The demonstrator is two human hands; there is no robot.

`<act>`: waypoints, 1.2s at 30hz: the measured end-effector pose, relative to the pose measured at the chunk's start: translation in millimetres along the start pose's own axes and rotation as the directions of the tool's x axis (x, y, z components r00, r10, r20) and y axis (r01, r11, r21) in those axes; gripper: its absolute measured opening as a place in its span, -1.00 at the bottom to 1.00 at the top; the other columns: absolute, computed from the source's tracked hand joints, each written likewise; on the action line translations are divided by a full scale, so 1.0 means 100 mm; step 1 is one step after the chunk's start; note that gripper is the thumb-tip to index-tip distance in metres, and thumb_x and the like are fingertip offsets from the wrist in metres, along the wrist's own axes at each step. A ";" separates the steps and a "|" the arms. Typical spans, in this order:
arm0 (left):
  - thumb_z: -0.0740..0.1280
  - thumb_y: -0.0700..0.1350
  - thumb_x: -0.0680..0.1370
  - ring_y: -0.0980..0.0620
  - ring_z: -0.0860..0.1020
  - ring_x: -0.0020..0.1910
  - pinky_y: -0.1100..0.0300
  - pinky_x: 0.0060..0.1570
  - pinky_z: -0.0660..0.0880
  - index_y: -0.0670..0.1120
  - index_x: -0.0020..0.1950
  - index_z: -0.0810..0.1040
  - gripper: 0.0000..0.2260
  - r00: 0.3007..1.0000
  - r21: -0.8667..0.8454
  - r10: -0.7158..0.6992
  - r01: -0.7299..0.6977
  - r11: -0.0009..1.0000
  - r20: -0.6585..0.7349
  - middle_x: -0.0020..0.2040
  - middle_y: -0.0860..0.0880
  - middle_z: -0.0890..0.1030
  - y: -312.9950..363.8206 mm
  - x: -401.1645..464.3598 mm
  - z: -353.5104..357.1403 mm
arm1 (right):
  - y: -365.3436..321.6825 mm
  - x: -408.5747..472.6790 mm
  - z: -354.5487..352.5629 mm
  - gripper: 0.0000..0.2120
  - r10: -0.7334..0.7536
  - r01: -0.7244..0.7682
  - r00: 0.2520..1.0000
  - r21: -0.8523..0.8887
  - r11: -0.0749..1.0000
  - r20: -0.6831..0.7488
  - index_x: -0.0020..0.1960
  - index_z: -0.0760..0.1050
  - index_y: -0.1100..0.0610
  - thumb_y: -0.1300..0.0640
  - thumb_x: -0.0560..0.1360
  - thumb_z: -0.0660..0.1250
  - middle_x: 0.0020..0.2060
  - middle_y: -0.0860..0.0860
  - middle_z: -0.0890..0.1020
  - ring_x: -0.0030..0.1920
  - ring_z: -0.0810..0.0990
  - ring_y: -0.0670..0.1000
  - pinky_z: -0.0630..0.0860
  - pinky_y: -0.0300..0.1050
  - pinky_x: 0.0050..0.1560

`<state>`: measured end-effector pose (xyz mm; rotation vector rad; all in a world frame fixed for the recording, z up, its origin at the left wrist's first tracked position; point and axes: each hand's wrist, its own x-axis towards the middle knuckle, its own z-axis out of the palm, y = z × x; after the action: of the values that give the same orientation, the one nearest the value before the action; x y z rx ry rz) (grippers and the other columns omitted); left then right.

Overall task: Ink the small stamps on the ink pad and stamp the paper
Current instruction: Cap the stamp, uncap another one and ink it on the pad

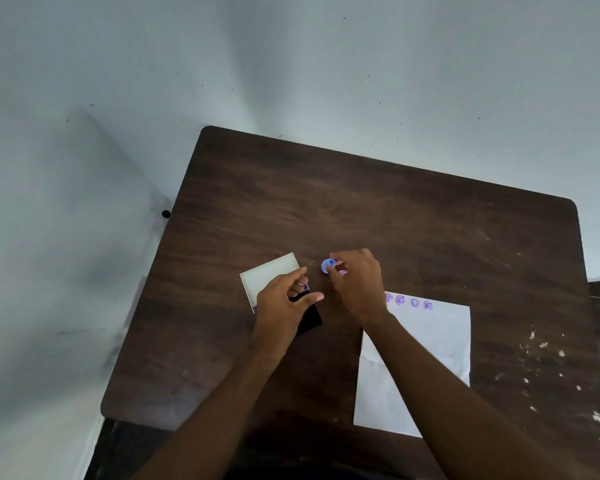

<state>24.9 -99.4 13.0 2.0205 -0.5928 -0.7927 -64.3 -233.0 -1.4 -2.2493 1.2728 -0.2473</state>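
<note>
Stamp [327,266] pinched in right hand [357,285], just right of ink pad [309,318] near tabletop [361,202] centre; left hand [283,301] open, steadying pad; paper [430,341] further right.

We see a dark brown wooden counter [413,216] bearing a white paper sheet [430,344], an open ink pad [274,277] and a small blue stamp [327,266].
</note>
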 end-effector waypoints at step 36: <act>0.37 0.08 0.54 0.48 0.49 -0.15 0.71 -0.17 0.30 0.00 0.27 0.60 -0.66 0.994 -0.034 0.028 -0.024 0.999 0.109 0.02 0.22 0.58 0.19 -0.11 0.11 | 0.09 -0.48 -0.27 -0.82 0.269 -0.406 0.914 0.698 0.590 0.304 0.00 0.68 0.00 0.04 0.41 0.51 -0.20 0.02 0.74 -0.24 0.69 0.06 0.62 -0.16 -0.18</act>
<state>7.2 -108.3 27.7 1.9452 -0.6630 -0.8965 -108.2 -206.2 21.1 -1.2505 1.1808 -0.3533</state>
